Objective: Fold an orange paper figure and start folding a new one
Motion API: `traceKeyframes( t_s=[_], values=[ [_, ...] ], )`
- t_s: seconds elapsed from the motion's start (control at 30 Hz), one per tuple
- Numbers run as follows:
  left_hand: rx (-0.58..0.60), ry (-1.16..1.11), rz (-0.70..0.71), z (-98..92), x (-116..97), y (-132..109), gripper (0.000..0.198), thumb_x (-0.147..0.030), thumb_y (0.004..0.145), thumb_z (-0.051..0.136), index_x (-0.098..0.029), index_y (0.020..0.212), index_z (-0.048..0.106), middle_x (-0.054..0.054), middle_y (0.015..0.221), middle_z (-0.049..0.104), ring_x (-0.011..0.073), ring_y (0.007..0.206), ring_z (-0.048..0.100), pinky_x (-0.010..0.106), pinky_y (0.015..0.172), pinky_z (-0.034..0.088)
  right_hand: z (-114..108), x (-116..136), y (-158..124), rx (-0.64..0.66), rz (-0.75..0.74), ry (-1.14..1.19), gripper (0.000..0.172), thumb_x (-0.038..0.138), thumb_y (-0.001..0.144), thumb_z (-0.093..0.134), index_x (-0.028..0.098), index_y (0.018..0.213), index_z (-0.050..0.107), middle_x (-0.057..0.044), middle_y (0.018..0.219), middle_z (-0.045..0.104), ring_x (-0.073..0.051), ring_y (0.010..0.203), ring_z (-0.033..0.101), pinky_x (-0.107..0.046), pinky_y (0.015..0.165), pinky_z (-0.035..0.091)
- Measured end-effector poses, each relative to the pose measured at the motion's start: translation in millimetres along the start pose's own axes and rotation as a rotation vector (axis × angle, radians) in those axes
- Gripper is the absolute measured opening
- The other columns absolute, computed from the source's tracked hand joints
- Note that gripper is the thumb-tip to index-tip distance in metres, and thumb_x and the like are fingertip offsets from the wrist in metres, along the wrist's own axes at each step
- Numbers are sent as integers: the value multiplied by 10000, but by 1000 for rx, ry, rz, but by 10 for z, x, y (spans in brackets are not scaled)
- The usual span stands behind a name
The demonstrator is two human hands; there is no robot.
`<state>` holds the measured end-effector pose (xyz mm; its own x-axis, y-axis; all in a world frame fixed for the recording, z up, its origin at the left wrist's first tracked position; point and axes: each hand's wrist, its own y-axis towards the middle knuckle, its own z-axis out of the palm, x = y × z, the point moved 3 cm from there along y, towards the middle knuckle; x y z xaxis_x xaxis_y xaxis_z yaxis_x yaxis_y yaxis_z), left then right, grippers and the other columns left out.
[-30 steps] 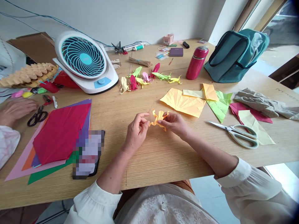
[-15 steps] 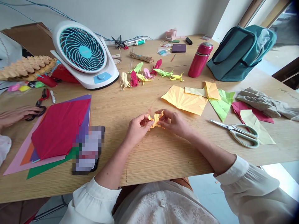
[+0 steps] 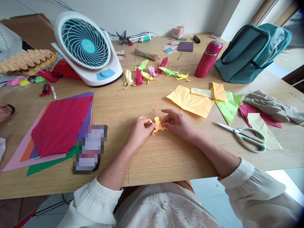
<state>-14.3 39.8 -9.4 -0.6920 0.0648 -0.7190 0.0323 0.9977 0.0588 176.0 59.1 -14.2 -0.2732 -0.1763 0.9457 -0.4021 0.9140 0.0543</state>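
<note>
A small orange folded paper figure (image 3: 157, 124) rests low over the wooden table (image 3: 166, 158), pinched from both sides. My left hand (image 3: 140, 129) grips its left end with thumb and fingers closed. From the right, my right hand (image 3: 178, 123) holds the other end, fingers curled on the paper. Beyond the hands lies a row of several finished paper figures (image 3: 152, 74) in yellow, red, pink and green.
A stack of coloured paper sheets (image 3: 59, 126) lies at left beside a blurred phone (image 3: 89, 153). A white and teal fan (image 3: 86, 47) stands behind. Loose folded sheets (image 3: 192, 101), scissors (image 3: 247, 136), a red bottle (image 3: 208, 58) and a teal backpack (image 3: 249, 53) lie right. Another person's hand (image 3: 4, 110) shows at far left.
My hands lowered the orange figure toward the table and drew closer together. The other person's hand pulled the black scissors away to the left edge.
</note>
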Motion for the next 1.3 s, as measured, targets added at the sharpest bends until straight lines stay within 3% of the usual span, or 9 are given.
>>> traceKeyframes(
  t_s=[0.27, 0.5, 0.63, 0.73, 0.97, 1.13, 1.3],
  values=[
    [-3, 66, -73, -18, -6, -20, 186, -291, 779, 776, -180, 652, 699, 38, 874, 632, 187, 821, 613, 317, 764, 450, -105, -14, -4, 1, 21, -194, 418, 171, 821, 622, 169, 1237, 582, -48, 885, 733, -163, 740, 674, -269, 663, 513],
    [1, 71, -28, -91, 8, -20, 223, -332, 807, 746, -187, 649, 686, 29, 849, 630, 168, 786, 596, 297, 773, 448, -123, -27, -9, 10, -4, -302, 229, 184, 817, 628, 176, 1037, 693, -51, 890, 728, -156, 756, 660, -256, 670, 487],
    [77, 40, -13, -166, -15, -14, 185, -303, 838, 669, -192, 692, 690, 1, 749, 645, 146, 691, 564, 266, 682, 418, -156, 71, -30, 28, 1, -340, 145, 268, 837, 623, 178, 896, 719, -25, 783, 694, -135, 675, 588, -249, 607, 424],
    [176, 9, -76, -198, -6, -22, 219, -363, 835, 642, -195, 712, 707, -23, 624, 616, 134, 594, 524, 256, 593, 365, -177, 156, -57, 77, 48, -349, 182, 328, 849, 615, 173, 829, 709, 1, 672, 632, -118, 599, 517, -249, 546, 355],
    [357, -92, -144, -162, 103, -54, 259, -432, 749, 683, -207, 841, 774, 13, 754, 712, 169, 700, 617, 258, 611, 399, -175, 194, -88, 188, 98, -446, 166, 268, 808, 637, 177, 907, 733, 40, 628, 545, -100, 571, 456, -245, 548, 322],
    [372, -95, -148, -130, 125, -59, 228, -404, 713, 714, -209, 820, 767, 0, 702, 683, 157, 650, 595, 254, 578, 392, -160, 192, -96, 233, 131, -390, 211, 216, 777, 631, 177, 957, 736, 28, 681, 587, -111, 615, 493, -242, 566, 354],
    [307, -124, -164, -119, 116, -52, 205, -376, 696, 745, -204, 807, 753, -2, 695, 685, 153, 631, 601, 246, 557, 397, -144, 131, -82, 196, 121, -247, 215, 260, 778, 649, 183, 962, 728, 22, 690, 590, -123, 625, 506, -248, 559, 367]
  ],
)
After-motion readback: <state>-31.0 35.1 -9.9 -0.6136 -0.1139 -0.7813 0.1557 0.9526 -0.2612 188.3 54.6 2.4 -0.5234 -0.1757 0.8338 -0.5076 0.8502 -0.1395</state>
